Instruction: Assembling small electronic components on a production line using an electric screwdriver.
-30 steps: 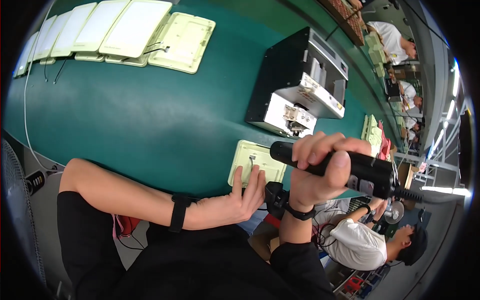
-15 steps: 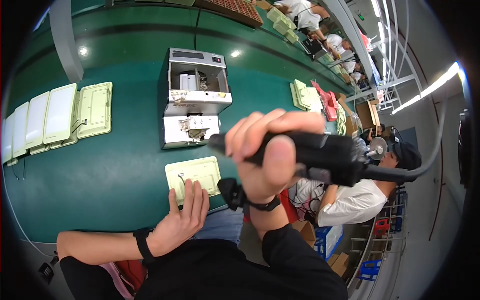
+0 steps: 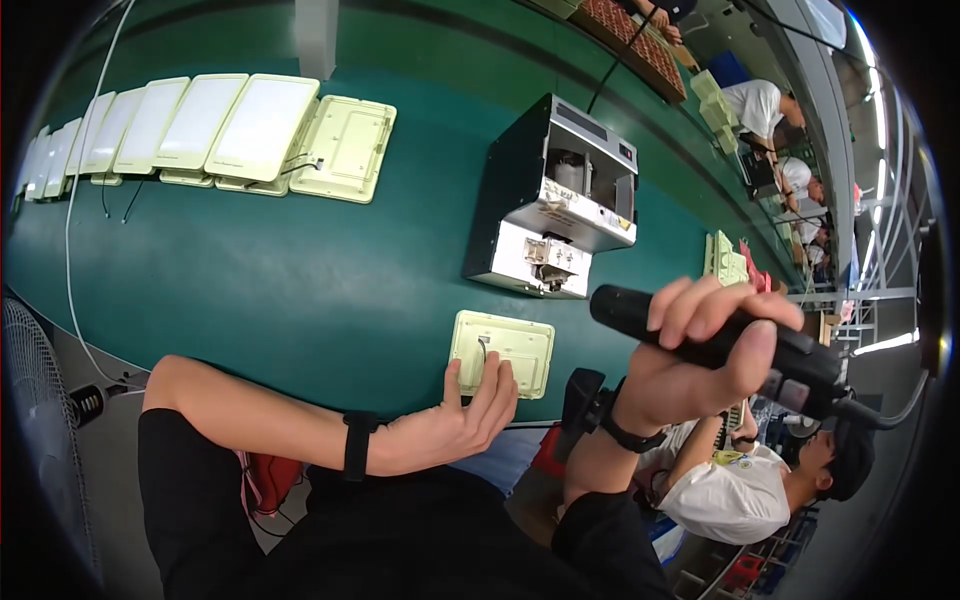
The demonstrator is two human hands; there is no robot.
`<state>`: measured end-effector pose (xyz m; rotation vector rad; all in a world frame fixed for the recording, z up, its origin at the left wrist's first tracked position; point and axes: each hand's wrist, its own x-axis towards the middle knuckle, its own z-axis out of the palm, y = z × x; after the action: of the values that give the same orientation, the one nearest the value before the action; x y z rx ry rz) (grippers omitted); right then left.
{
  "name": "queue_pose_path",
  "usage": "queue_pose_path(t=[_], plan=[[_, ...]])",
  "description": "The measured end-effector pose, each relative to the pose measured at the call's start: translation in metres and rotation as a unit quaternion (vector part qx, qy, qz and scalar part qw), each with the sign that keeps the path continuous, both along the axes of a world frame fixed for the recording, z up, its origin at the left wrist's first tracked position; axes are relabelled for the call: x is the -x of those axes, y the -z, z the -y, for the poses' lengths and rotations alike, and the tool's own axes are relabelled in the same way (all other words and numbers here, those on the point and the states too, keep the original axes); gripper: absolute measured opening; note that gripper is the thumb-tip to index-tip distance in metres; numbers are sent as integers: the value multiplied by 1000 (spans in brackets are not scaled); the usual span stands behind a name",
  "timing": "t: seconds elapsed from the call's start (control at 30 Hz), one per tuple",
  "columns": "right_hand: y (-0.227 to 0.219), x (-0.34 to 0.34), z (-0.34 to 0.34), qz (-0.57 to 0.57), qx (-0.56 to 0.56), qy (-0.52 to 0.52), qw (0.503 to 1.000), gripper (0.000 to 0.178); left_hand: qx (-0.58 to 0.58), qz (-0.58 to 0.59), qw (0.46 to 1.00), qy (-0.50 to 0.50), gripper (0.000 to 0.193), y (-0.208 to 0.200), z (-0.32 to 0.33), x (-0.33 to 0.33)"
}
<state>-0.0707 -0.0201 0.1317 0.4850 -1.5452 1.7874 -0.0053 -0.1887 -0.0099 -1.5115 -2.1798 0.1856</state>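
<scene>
At the table (image 3: pixel 300 270), raised right hand (image 3: pixel 715 340) grips black tool (image 3: pixel 624 312); left hand (image 3: pixel 458 426) splays on panel (image 3: pixel 527 345).

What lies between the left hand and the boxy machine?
Head view: the pale green panel, partly covered by the left hand, then green tabletop before the machine.

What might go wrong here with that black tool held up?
The black tool could slip from the right hand, or its cable might snag. The left hand is on the pale panel, close to a short wire, and might tug it.
</scene>
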Motion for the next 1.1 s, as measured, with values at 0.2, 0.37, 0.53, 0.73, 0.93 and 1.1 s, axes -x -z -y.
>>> queue_pose_path(t=[0.2, 0.37, 0.53, 0.73, 0.93, 1.1], plan=[[6, 27, 12, 59, -32, 62, 996, 20, 2, 5, 1000, 1, 47, -1, 1, 3], [9, 7, 0, 75, -26, 35, 996, 21, -3, 5, 1000, 6, 50, 3, -4, 1], [27, -34, -20, 85, -17, 9, 996, 21, 10, -17, 1000, 1, 51, 5, -1, 1], [45, -57, -38, 125, -55, 79, 987, 21, 18, -20, 1000, 1, 51, 3, -4, -1], [49, -63, -45, 146, -34, 78, 986, 28, 29, -7, 1000, 6, 50, 2, -6, -1], [55, -61, -50, 133, -38, 85, 987, 22, 33, 2, 999, 2, 50, -1, -8, 2]])
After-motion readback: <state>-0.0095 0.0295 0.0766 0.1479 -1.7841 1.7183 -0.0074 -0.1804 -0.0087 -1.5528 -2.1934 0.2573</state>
